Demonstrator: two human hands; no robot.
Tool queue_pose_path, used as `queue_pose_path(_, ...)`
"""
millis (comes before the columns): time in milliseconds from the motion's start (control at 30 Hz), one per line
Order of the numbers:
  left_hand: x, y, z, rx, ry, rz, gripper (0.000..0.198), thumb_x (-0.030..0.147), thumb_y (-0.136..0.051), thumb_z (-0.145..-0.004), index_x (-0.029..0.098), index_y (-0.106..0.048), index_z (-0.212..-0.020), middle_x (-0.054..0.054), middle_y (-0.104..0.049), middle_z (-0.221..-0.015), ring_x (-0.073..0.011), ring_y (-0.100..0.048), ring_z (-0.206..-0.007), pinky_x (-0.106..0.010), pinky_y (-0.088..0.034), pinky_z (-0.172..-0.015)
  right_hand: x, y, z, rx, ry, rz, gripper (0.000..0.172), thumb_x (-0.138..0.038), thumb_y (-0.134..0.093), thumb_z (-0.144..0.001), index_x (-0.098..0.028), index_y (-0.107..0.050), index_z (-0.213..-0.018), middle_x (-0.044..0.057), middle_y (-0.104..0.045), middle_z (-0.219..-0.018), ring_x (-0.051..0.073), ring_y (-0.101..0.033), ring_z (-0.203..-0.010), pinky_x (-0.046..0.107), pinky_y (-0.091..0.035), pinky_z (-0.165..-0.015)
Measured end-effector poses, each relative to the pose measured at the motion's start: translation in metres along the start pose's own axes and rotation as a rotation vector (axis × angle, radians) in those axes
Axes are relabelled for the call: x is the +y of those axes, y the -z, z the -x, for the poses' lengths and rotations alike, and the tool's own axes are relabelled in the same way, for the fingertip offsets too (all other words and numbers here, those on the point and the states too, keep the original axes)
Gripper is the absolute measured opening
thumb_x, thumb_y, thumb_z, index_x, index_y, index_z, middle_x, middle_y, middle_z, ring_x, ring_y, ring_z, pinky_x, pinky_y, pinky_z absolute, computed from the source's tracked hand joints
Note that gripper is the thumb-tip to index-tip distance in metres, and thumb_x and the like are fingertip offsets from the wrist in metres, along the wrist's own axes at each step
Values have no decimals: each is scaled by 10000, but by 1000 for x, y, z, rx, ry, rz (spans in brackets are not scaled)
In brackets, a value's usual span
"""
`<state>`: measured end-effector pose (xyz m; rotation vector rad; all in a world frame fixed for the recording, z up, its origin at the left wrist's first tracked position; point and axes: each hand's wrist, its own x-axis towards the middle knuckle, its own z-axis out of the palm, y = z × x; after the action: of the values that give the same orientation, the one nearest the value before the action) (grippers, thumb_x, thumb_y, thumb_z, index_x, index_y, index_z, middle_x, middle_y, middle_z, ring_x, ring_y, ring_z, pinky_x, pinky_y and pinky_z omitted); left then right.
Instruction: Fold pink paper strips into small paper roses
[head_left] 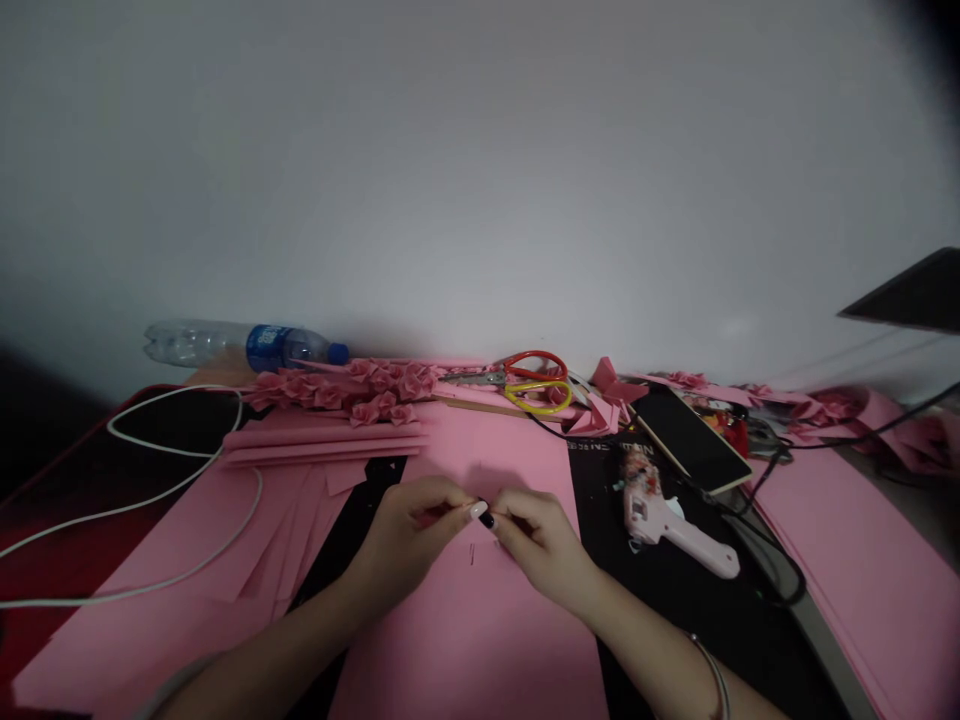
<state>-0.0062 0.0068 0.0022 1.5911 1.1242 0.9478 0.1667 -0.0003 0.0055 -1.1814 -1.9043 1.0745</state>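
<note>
On my feed the nearest things are the person's 2 forearms, coming in from the bottom edge, with a thin metal bangle (716,682) on the right wrist. The left hand (411,532) and right hand (538,545) sit low over a pink craft sheet (480,640), nearly meeting. Their fingers (450,500) curl inward in a tight pinch, tips together, with 1 pale nail and 1 dark nail showing where they meet. If they have hold of anything, it is too small for me to make out. 2 tiny slivers (472,553) lie on the sheet just below the hands.

To the right, a pink glue gun (667,525) lies on a black mat (600,560). To the left are a stack of pink strips (322,442) and a white cable (172,490). Farther out I see a smartphone (694,440), scissors (536,382) with red and yellow handles, and a row of pink paper roses (337,392). Beyond them, a plastic water bottle (240,345) lies on its side against a white wall (480,150).
</note>
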Motion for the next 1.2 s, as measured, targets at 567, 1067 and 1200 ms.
queue_pose_path(567,0,-2,0,15,-6,-93,328,304,-439,-861,167,-420,-564,44,-331,-552,-96,-315,-537,-223,-260,-502,-4,-1,0,-21,-11,31,328,-258,-439,-876,-191,-360,-565,-58,-328,-509,89,-294,-483,231,-222,-471)
queue_pose_path(1067,6,-2,2,68,20,-270,320,306,-396,-874,194,-382,-575,75,-355,-432,-96,-411,-409,-205,-328,-457,1,-3,1,5,46,208,376,-240,-387,-883,-193,-252,-535,-61,-251,-477,84,-258,-446,240,-182,-458)
queue_pose_path(1200,2,4,-3,149,72,-219,325,321,-398,-870,204,-351,-570,91,-337,-398,-90,-396,-347,-194,-312,-399,4,-2,0,34,23,189,392,-267,-382,-890,-198,-241,-531,-57,-249,-479,90,-259,-449,246,-182,-458)
